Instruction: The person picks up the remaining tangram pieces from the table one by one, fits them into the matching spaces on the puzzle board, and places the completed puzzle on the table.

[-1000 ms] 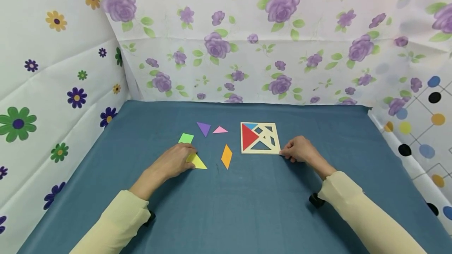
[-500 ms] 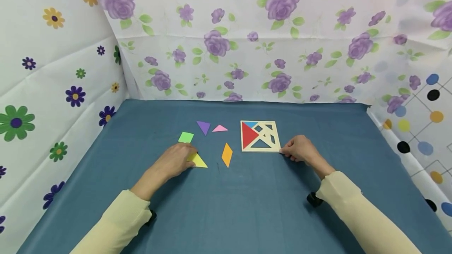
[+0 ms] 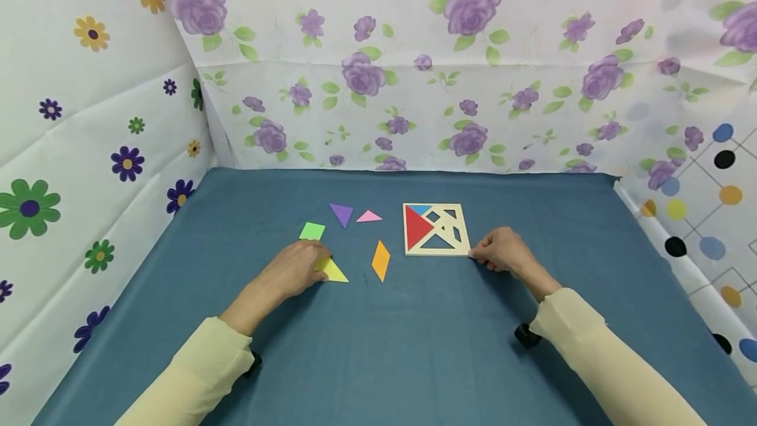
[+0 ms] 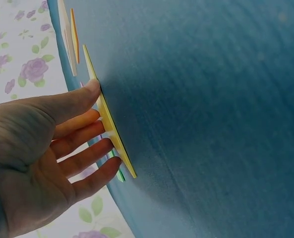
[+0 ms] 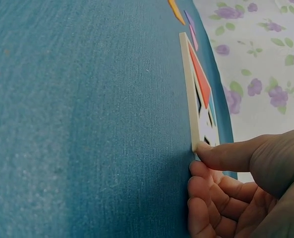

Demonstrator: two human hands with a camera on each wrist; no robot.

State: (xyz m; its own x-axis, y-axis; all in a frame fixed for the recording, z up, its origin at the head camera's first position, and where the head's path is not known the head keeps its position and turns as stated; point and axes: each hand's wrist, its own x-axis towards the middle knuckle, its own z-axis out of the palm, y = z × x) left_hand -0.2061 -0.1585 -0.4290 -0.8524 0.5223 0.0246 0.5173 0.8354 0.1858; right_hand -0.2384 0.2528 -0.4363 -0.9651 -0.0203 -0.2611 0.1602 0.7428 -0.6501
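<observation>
In the head view my left hand (image 3: 296,268) lies over a yellow triangle (image 3: 335,272), part of it hidden beneath the fingers. The left wrist view shows the thumb (image 4: 92,88) on one edge of the yellow triangle (image 4: 108,119) and fingers along it, holding it. Just behind that hand is a green piece (image 3: 311,231), partly covered. My right hand (image 3: 501,250) pinches the near right corner of a square wooden tangram board (image 3: 437,254); the right wrist view has the thumb (image 5: 206,151) on that corner, other fingers curled. A red triangle (image 3: 417,227) and a blue triangle (image 3: 420,210) sit in the board beside several cut-out openings.
Between the hands an orange parallelogram (image 3: 381,261) lies on the blue cloth (image 3: 378,347). Farther back are a purple triangle (image 3: 342,214) and a small pink triangle (image 3: 369,216). A floral curtain (image 3: 378,117) stands at the table's far edge.
</observation>
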